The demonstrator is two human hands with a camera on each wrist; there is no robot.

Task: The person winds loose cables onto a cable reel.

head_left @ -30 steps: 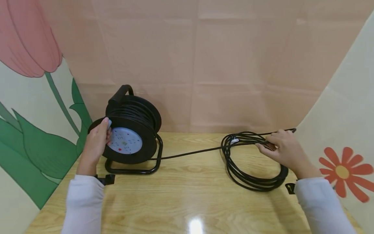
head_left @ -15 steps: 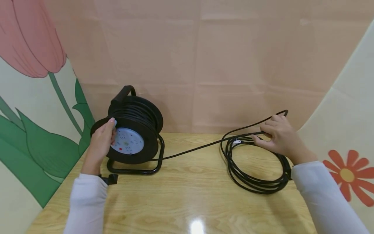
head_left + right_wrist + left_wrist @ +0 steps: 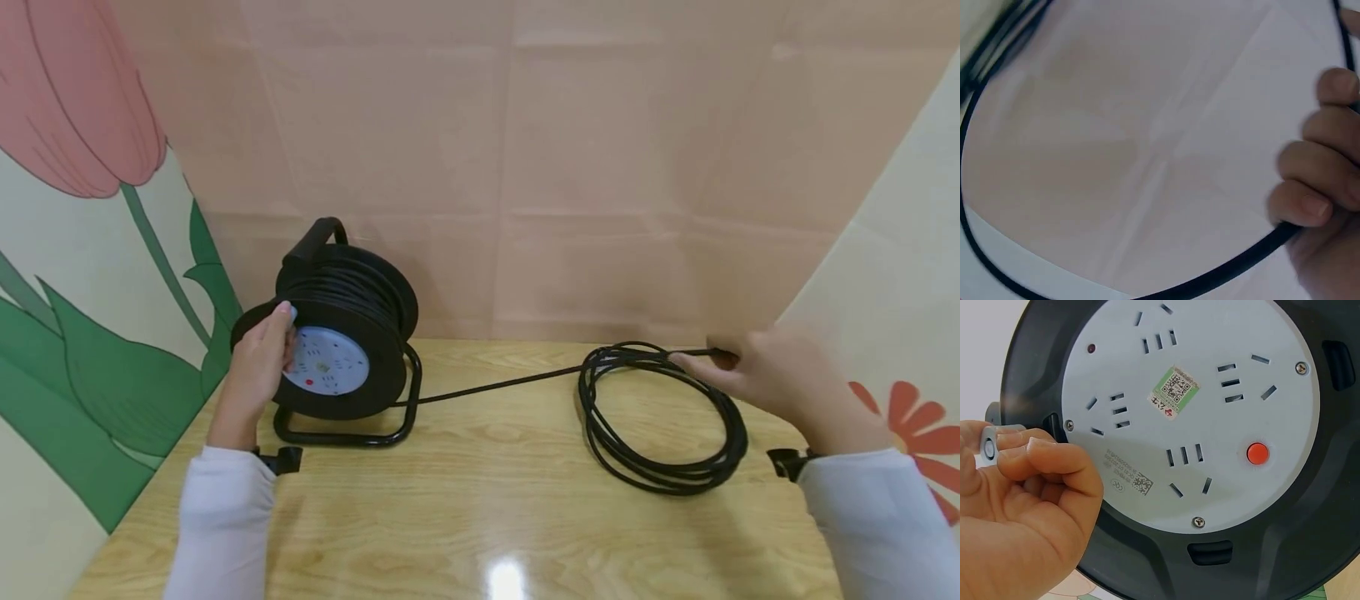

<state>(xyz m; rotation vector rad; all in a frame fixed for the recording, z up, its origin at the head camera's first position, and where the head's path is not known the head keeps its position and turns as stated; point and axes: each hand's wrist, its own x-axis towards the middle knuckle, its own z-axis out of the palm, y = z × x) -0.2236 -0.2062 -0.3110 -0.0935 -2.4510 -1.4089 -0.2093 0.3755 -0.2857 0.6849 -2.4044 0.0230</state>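
A black cable reel [image 3: 386,362] stands at the left of the table, with cable wound between its flanges. Its pale socket panel [image 3: 1210,425] has slots and a red button. My left hand [image 3: 258,358] pinches the small grey crank knob [image 3: 989,447] at the reel's left side, fingers curled. From the reel's lower right, black cable runs across to a loose coil [image 3: 675,479] lying on the right. Above that coil's far right side, my blurred right hand [image 3: 780,383] grips the cable [image 3: 1229,269]; its fingers curl round it in the right wrist view.
The reel has a carrying handle [image 3: 311,242] on top and a tubular stand [image 3: 345,439] below. A peach backdrop [image 3: 487,167] rises behind the wooden table [image 3: 450,517]. Flower-printed panels flank it, a tulip [image 3: 97,108] at left and a red flower [image 3: 922,425] at right.
My right hand first rises with a loop of cable, then moves down and to the right, and the raised loop drops. The left hand stays on the crank knob.
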